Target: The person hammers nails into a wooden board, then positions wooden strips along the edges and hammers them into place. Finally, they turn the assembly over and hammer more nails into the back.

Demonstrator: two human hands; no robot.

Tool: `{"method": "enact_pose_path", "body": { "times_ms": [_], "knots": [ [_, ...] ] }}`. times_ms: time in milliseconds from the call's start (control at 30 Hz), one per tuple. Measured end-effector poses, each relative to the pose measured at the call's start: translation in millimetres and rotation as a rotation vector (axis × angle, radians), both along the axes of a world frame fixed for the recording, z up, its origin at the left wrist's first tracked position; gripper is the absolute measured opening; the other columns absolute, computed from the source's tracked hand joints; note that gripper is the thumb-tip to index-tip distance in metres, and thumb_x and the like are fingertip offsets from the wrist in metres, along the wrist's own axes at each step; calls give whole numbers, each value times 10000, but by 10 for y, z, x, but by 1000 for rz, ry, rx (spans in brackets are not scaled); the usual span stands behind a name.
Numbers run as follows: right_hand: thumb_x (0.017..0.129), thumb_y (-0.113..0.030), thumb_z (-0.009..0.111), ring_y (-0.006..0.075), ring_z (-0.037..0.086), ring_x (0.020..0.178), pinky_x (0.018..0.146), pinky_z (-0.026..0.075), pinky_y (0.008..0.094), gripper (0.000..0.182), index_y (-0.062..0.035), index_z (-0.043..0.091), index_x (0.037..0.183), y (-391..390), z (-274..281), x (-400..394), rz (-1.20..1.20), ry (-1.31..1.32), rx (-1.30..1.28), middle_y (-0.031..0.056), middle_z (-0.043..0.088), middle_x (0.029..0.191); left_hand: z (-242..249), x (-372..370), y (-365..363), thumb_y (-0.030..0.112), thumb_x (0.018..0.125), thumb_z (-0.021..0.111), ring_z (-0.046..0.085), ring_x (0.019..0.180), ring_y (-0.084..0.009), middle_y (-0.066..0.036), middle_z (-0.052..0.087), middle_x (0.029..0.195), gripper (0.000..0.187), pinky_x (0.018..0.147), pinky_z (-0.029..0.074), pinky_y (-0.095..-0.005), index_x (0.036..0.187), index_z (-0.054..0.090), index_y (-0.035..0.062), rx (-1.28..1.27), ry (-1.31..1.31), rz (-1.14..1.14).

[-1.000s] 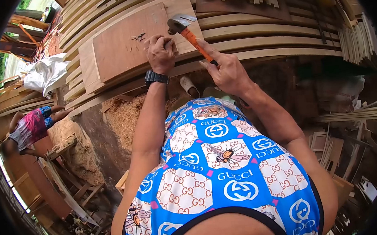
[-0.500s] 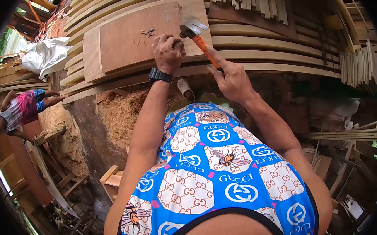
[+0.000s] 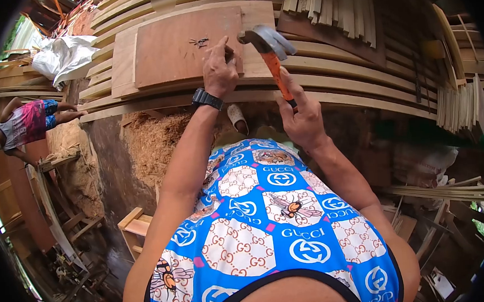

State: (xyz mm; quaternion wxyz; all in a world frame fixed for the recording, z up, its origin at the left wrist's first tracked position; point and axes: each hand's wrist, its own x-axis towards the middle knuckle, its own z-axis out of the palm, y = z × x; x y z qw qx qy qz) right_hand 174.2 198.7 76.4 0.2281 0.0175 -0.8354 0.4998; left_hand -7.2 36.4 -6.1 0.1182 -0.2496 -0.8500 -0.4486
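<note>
My right hand point(image 3: 304, 116) is wrapped round the orange handle of a claw hammer point(image 3: 272, 59). The hammer's head is raised above the right end of a reddish-brown wooden board point(image 3: 174, 57). My left hand point(image 3: 220, 74), with a black watch on the wrist, rests at the board's near right part. Its index finger is stretched out and the others are partly curled; nothing can be made out between them. A small pile of nails point(image 3: 199, 43) lies on the board, just left of my left fingertips. The brown board sits on a paler plywood sheet point(image 3: 258, 21).
Long wooden slats point(image 3: 360, 75) run beneath the boards. Bundled thin strips point(image 3: 333, 10) lie at the far right. Wood shavings point(image 3: 154, 143) cover the floor before me. A person point(image 3: 29, 124) is at the left, near a white sack point(image 3: 64, 57).
The hammer has lifted off the board edge and tilted, its head now higher. My left index finger has straightened from a curled pinch. The view has shifted slightly.
</note>
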Motion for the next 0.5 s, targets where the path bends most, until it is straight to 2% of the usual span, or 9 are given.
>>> {"method": "enact_pose_path", "body": {
  "times_ms": [33, 100, 200, 267, 300, 333, 433, 467, 500],
  "knots": [
    [932, 11, 637, 459, 659, 735, 672, 525, 478, 658, -125, 474, 1555, -1, -73, -28, -7, 58, -3, 282, 679, 869, -27, -12, -3, 12, 824, 688, 627, 1046, -336, -118, 717, 1031, 540, 951, 483, -458, 1357, 600, 25, -20, -5, -2],
    [930, 12, 621, 474, 656, 764, 690, 525, 495, 674, -140, 457, 1566, 52, -133, -105, 75, -343, 138, 283, 683, 900, -70, 23, -13, 1, 827, 678, 631, 1037, -337, -126, 718, 1027, 597, 937, 493, -459, 1411, 551, 3, -36, -15, 5],
    [928, 8, 610, 489, 655, 803, 713, 521, 517, 681, -152, 448, 1570, 73, -12, -166, 81, -271, 101, 287, 682, 919, -50, 22, -57, -25, 830, 674, 645, 990, -324, -144, 710, 1030, 648, 926, 525, -437, 1457, 512, -9, -84, 52, 10],
    [919, 43, 601, 498, 664, 881, 748, 540, 494, 655, -129, 484, 1541, 24, 94, -94, 42, -64, 54, 287, 699, 1124, -51, 18, -11, -17, 839, 659, 642, 985, -325, -141, 710, 1011, 661, 902, 529, -439, 1479, 496, -4, -64, 56, 11],
    [919, 51, 600, 485, 676, 889, 755, 550, 470, 641, -104, 489, 1531, 45, 35, -55, 44, -40, 52, 280, 689, 1207, -31, 3, 35, 5, 843, 647, 633, 939, -347, -156, 689, 945, 503, 825, 524, -473, 1341, 574, 6, 5, 70, 13],
    [930, 29, 611, 454, 696, 831, 710, 544, 456, 608, -85, 505, 1517, 64, -95, -91, 33, -48, 133, 282, 699, 1111, 87, -61, 51, 43, 823, 673, 641, 886, -391, -175, 684, 890, 640, 823, 510, -491, 1436, 505, -32, -37, -77, -53],
    [989, -42, 600, 367, 725, 790, 704, 541, 448, 558, -96, 493, 1534, 174, -451, -269, 142, -131, 226, 300, 703, 1015, -148, -101, 48, 70, 833, 695, 608, 796, -431, -209, 645, 838, 383, 722, 464, -549, 1190, 610, -42, 40, 310, 87],
    [996, -36, 601, 338, 698, 794, 728, 530, 429, 569, -102, 479, 1548, 144, -190, -285, 147, -441, 142, 313, 701, 1076, 3, -73, 37, 49, 821, 696, 609, 793, -438, -209, 649, 858, 458, 741, 481, -546, 1255, 593, -52, 116, 281, 113],
    [974, 32, 577, 421, 728, 1015, 873, 560, 436, 620, -89, 446, 1568, 108, -52, -289, 169, -396, 130, 291, 695, 1230, -244, -117, 53, 20, 818, 679, 613, 825, -426, -198, 652, 874, 573, 772, 491, -532, 1370, 545, -54, 98, 280, 110]
  ]
}}
